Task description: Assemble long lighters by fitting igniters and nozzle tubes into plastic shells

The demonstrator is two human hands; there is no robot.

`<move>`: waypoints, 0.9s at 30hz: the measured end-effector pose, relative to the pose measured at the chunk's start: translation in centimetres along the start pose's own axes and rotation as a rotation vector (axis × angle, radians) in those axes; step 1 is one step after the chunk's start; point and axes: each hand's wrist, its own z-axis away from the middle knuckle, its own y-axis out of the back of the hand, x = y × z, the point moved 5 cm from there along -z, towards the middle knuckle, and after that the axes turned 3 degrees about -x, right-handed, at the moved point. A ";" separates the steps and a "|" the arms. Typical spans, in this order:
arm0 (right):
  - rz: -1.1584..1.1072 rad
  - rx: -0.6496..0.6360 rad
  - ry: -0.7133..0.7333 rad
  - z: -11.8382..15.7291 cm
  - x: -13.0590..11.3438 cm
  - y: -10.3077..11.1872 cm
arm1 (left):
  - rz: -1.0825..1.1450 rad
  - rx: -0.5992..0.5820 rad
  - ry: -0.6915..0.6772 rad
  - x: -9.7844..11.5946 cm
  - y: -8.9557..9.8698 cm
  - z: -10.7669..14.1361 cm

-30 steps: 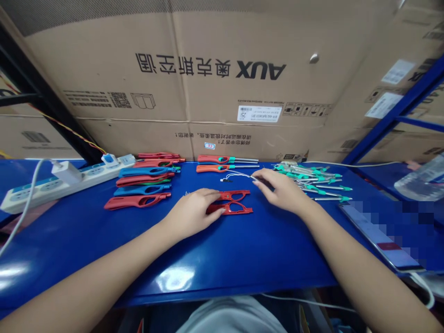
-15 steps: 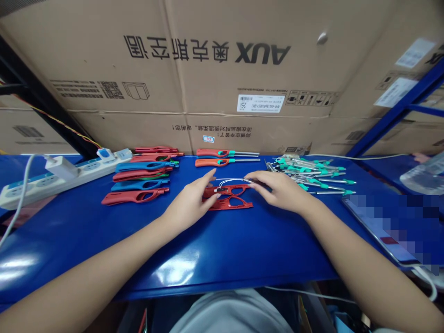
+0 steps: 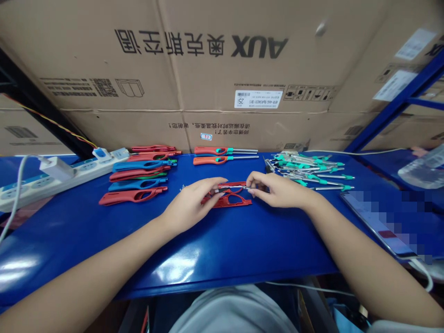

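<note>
Over the middle of the blue table, my left hand [image 3: 192,202] pinches a small black part with a white end [image 3: 222,190] between thumb and fingers. Thin white wires [image 3: 236,187] run from that part toward my right hand [image 3: 277,190], whose thumb and fingertips are closed on their far end. Directly beneath lie two open red lighter shell halves, the nearer half [image 3: 247,202] showing its trigger loop. The farther half [image 3: 234,183] is partly covered by the wires and fingers. My left fingertips hide the left ends of both halves.
Red and blue lighter shells [image 3: 133,185] lie in a row at left beside a white power strip [image 3: 83,173]. Two orange-red lighters with metal tubes [image 3: 210,160] lie behind. Metal tubes with green ends [image 3: 312,169] are heaped at right, near a phone [image 3: 378,226]. A cardboard wall [image 3: 208,97] stands behind.
The black part has come up from the red shell into my left fingers. The wires, bowed before, are now drawn nearly straight between my hands. My right fingers have curled more tightly.
</note>
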 end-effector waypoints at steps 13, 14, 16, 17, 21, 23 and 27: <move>-0.137 -0.160 -0.082 0.0 1.0 -0.3 | -0.036 -0.193 -0.056 -0.9 -1.2 -0.1; -0.134 -0.153 -0.096 0.0 1.2 -0.3 | -0.044 -0.210 -0.060 -0.9 -1.3 -0.1; -0.115 -0.146 -0.098 0.0 1.4 -0.2 | -0.053 -0.238 -0.074 -0.9 -1.6 0.0; -0.102 -0.148 -0.089 0.0 1.4 -0.2 | -0.053 -0.249 -0.080 -0.8 -1.7 0.0; -0.056 -0.143 -0.053 -0.1 1.2 -0.2 | -0.043 -0.262 -0.068 -0.9 -1.9 0.1; -0.024 -0.133 -0.040 -0.1 1.2 -0.2 | -0.042 -0.266 -0.052 -1.0 -2.0 0.0; 0.052 -0.131 -0.003 -0.2 1.1 -0.3 | -0.027 -0.241 -0.005 -1.4 -2.0 -0.1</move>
